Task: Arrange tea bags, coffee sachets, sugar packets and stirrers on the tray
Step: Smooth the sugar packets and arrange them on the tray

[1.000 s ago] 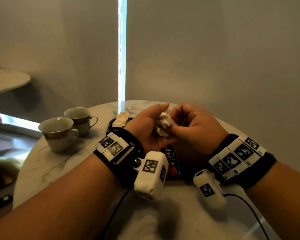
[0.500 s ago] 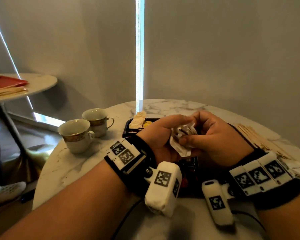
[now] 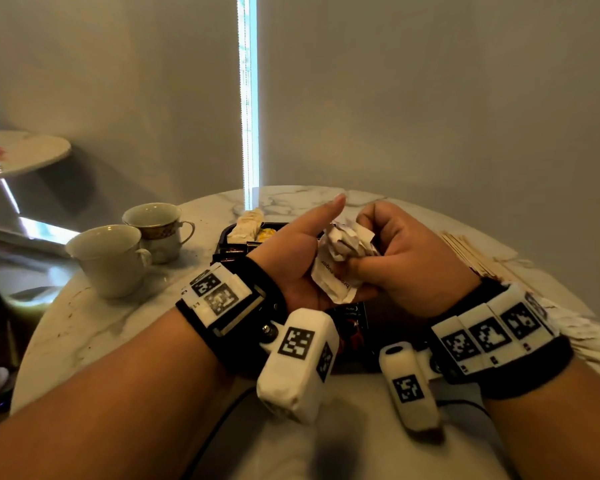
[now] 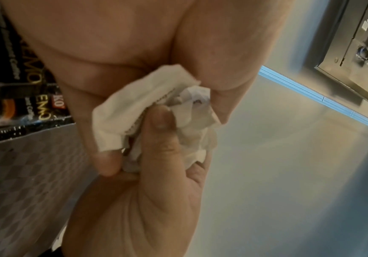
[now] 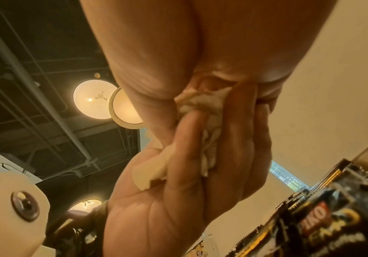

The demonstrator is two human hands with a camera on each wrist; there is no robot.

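From the head camera I see my left hand (image 3: pixel 293 261) and right hand (image 3: pixel 407 258) both gripping a crumpled white packet (image 3: pixel 340 259) above the black tray (image 3: pixel 222 241), cups (image 3: pixel 110 259) far left. Left wrist camera: fingers (image 4: pixel 156 118) pinch the packet. Right wrist camera: fingers (image 5: pixel 185 139) curl around it.

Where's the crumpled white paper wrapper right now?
In the head view the crumpled white wrapper is held between the left hand and right hand, above the black tray, right of the two cups.
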